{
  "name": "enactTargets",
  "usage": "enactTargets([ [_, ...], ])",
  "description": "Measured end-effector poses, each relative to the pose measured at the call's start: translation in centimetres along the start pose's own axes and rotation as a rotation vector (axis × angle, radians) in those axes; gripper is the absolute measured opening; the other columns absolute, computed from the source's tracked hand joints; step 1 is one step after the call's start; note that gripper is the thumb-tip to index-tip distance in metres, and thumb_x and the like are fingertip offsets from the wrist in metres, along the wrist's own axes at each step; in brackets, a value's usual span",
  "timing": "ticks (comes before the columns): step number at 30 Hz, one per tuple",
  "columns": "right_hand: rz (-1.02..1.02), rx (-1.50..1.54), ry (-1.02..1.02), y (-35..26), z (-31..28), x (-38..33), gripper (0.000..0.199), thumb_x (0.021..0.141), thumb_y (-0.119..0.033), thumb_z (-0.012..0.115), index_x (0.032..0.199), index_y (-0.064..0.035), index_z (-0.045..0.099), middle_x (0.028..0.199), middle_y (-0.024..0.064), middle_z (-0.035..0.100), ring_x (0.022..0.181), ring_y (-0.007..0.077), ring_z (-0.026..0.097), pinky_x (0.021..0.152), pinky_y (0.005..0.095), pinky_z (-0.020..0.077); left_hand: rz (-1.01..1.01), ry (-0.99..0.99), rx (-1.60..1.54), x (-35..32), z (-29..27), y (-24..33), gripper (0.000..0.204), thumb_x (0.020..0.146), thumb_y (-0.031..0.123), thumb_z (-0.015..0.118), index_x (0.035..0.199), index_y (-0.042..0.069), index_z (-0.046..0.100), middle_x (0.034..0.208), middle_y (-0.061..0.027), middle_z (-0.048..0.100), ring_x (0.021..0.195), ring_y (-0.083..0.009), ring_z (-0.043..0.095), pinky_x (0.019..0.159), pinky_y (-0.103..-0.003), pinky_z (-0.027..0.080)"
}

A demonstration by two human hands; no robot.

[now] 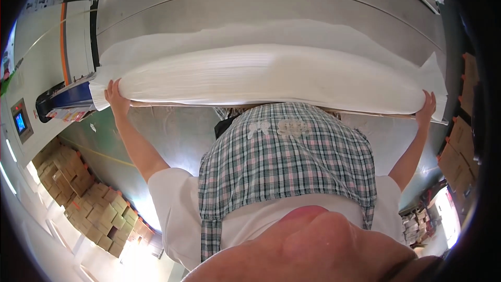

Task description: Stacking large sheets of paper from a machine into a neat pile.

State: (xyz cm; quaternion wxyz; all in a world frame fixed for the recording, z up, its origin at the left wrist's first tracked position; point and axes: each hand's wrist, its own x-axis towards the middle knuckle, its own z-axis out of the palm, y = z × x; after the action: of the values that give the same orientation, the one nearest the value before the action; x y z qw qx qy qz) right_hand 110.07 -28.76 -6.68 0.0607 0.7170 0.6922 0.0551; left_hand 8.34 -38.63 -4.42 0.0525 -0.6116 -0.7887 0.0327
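Observation:
A long, thick bundle of white thin sheeting (pixel 250 75) lies across the near edge of the metal work surface (pixel 271 8), with fine layered lines along its left half. Its left end is in my left hand (pixel 118 100), the fingers curled up over the near corner. Far to the right, my right hand (pixel 426 105) grips the other end in the same way, thumb side hidden. Both arms are spread wide. Loose, thinner white sheet spreads behind the bundle, and its edges stick up past each hand.
A blue-sided part (pixel 73 95) juts out beside my left hand. Further left stands a pale machine housing with a small lit screen (pixel 20 121). Cardboard boxes (pixel 99 214) are piled at the lower left, and more cartons (pixel 459 146) stand at the right. My checked apron (pixel 287 162) meets the table edge.

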Motion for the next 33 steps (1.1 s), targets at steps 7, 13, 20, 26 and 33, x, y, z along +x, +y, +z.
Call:
enactTargets([
  [7, -0.01, -0.007, -0.123, 1.1, 0.0, 1.9, 0.054, 0.072, -0.006, 0.06, 0.121, -0.0203, 0.043, 0.132, 0.014, 0.031, 0.125, 0.0304, 0.028, 0.103, 0.0417, 0.0213, -0.03, -0.147, 0.069, 2.4, -1.4, -0.3, 0.054, 0.065, 0.018, 0.065, 0.117, 0.016, 0.048, 0.126, -0.0156, 0.042, 0.119, -0.0306, 0.036, 0.102, -0.045, 0.021],
  [13, -0.229, 0.002, -0.544, 5.1, -1.4, 10.1, 0.059, 0.064, -0.004, 0.064, 0.119, -0.012, 0.043, 0.124, 0.0163, 0.042, 0.114, 0.0372, 0.041, 0.093, 0.0413, 0.0373, -0.008, -0.603, 0.141, 8.4, -2.3, -0.6, 0.064, 0.059, 0.007, 0.062, 0.12, 0.014, 0.046, 0.122, -0.0128, 0.047, 0.117, -0.0313, 0.039, 0.098, -0.044, 0.028],
  [20, -0.059, -0.27, -1.107, -1.4, 2.6, 24.3, 0.069, 0.052, 0.011, 0.066, 0.116, -0.0071, 0.048, 0.114, 0.0176, 0.052, 0.106, 0.0346, 0.049, 0.087, 0.039, 0.0434, -0.1, -0.848, -0.091, 22.0, 6.3, -0.2, 0.046, 0.069, 0.002, 0.044, 0.113, 0.011, 0.054, 0.111, -0.017, 0.056, 0.103, -0.033, 0.053, 0.085, -0.036, 0.042],
  [26, 0.388, 0.136, -0.982, 2.1, 7.1, 25.5, 0.048, 0.08, -0.039, 0.048, 0.115, -0.0069, 0.055, 0.111, 0.012, 0.057, 0.104, 0.0243, 0.049, 0.089, 0.0338, 0.0347, -0.122, -0.638, -0.047, 19.1, 2.0, 4.3, 0.036, 0.075, 0.004, 0.04, 0.105, 0.011, 0.059, 0.105, -0.0153, 0.059, 0.098, -0.0311, 0.055, 0.085, -0.036, 0.041],
  [33, -0.257, 0.563, -0.448, -3.4, 1.9, 23.1, 0.035, 0.085, -0.013, 0.048, 0.12, -0.0074, 0.051, 0.12, 0.0096, 0.052, 0.115, 0.0229, 0.045, 0.099, 0.0302, 0.0301, 0.049, 0.123, -0.553, 11.7, -6.1, 16.6, 0.024, 0.08, 0.003, 0.047, 0.099, 0.008, 0.06, 0.098, -0.0079, 0.062, 0.094, -0.0204, 0.058, 0.082, -0.029, 0.043],
])
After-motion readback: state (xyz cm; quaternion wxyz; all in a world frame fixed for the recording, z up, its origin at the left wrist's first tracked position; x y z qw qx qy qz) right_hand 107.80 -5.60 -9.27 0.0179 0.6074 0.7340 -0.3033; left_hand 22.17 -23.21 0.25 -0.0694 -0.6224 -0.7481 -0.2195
